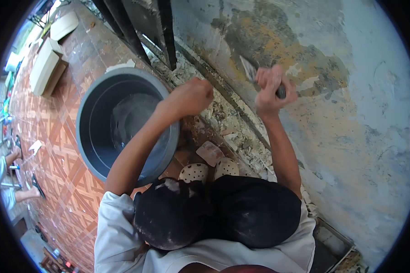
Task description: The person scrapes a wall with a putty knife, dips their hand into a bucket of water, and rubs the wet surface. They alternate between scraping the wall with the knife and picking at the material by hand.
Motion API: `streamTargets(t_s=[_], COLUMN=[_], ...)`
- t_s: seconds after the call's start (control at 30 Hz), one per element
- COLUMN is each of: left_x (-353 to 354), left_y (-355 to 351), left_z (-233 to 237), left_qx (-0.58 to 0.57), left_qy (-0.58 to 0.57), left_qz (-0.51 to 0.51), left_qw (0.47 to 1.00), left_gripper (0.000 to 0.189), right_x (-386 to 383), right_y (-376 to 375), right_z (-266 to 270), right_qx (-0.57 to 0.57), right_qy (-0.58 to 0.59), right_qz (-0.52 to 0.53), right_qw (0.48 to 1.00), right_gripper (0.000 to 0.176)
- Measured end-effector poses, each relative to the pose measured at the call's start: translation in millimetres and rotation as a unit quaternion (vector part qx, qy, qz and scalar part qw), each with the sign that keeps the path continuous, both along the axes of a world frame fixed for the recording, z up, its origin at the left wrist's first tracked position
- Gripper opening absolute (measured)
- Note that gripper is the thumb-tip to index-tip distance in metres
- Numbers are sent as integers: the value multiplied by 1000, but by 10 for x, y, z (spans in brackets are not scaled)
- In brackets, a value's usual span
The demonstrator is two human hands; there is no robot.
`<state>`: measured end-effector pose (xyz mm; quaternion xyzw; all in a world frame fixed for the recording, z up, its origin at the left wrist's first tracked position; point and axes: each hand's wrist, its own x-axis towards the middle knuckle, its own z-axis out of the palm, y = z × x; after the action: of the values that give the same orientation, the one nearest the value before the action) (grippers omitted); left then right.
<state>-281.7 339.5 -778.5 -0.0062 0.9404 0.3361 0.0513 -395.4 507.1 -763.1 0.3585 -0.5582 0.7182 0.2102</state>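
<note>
Over the right rim of a large grey bucket (83, 136), which has some water in it, hangs my left hand (192, 96) with its fingers curled in; whether anything is in it is hidden. My right hand (274, 88) is wrapped round the dark handle of a scraper (248, 69), slightly blurred. The scraper's pointed metal blade aims up and left, close to a wall (369, 132). Around it the wall has a rough patch (278, 43) of bare yellow-brown and grey where the paint is gone.
Crumbled debris (234, 125) lies along the wall's foot. A brick piece (209, 153) sits by my light clogs (194, 173). Dark metal posts (166, 36) rise at the top. Cardboard boxes (45, 68) stand on the tiled floor (54, 150); another person's feet (29, 193) show at far left.
</note>
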Motion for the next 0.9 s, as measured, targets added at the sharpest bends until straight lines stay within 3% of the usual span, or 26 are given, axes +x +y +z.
streamTargets(t_s=[0.13,0.23,0.33,0.43,0.47,0.57,0.6,0.7,0.8,0.9], left_x=[314,462,488,529,540,558,569,651,620,643], left_y=[352,464,449,496,497,467,473,480,470,457], left_z=[71,-96,-151,-198,-209,-151,-129,-184,-122,-142], left_qx=[-33,56,49,28,10,-12,-13,-3,-4,29], left_qy=[-12,14,-22,-29,-16,-58,-85,-60,-92,-55], left_qz=[9,29,-2,-45,-48,-84,-103,-112,-116,-108], left_qw=[999,998,999,998,999,995,991,992,989,992], left_gripper=[19,19,18,16,15,13,13,11,11,11], right_x=[-280,-332,-255,-331,-339,-126,-52,-199,179,-18], right_y=[-447,-596,-542,-439,-453,-407,-379,-406,-401,-483], right_z=[-28,-134,-114,-263,-314,-222,-231,-478,-204,-404], right_qx=[-19,104,76,70,114,147,135,290,268,237], right_qy=[-54,29,91,-8,-2,112,81,131,232,286], right_qz=[40,-77,-47,-15,-43,-79,-71,-113,-67,-60], right_qw=[998,991,992,997,993,980,985,941,933,927], right_gripper=[37,37,38,37,35,35,34,29,24,20])
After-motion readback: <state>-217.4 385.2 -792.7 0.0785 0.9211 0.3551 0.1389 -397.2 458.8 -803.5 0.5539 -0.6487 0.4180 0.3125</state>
